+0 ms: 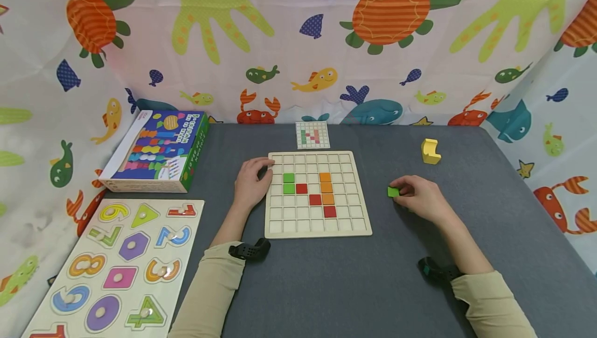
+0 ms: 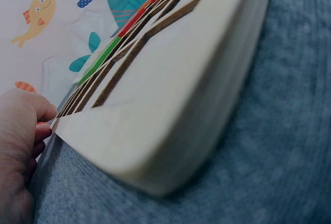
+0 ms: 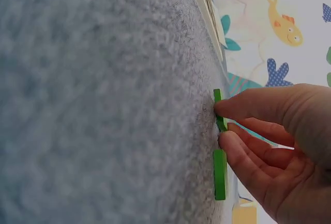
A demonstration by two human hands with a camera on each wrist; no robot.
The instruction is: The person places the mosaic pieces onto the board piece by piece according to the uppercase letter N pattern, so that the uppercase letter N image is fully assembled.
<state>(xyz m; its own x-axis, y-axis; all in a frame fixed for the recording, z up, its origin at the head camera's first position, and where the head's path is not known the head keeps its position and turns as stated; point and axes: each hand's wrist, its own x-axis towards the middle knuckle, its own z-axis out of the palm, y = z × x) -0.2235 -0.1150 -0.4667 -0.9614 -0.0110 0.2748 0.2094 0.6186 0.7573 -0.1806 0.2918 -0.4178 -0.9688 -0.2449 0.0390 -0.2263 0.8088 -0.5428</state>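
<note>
A pale wooden grid board [image 1: 284, 228] lies mid-table with green, red and orange square tiles in some cells. My left hand [image 1: 250, 183] holds the board by its left edge near the far corner, thumb and fingers at the rim. To the right of the board, my right hand [image 1: 421, 197] pinches a small green tile [image 1: 393, 192] low over the cloth. A second green tile [image 3: 220, 175] lies just beside those fingers in the right wrist view; the hand hides it in the head view. Behind the board lies a small pattern card [image 1: 312, 144] with a coloured grid.
A yellow curved block [image 1: 431, 152] stands at the far right. On the left are a blue game box [image 1: 158, 143] and a shape-and-number puzzle board [image 1: 154, 213]. A curtain printed with sea animals [image 1: 280, 16] borders the grey table [image 1: 336, 286].
</note>
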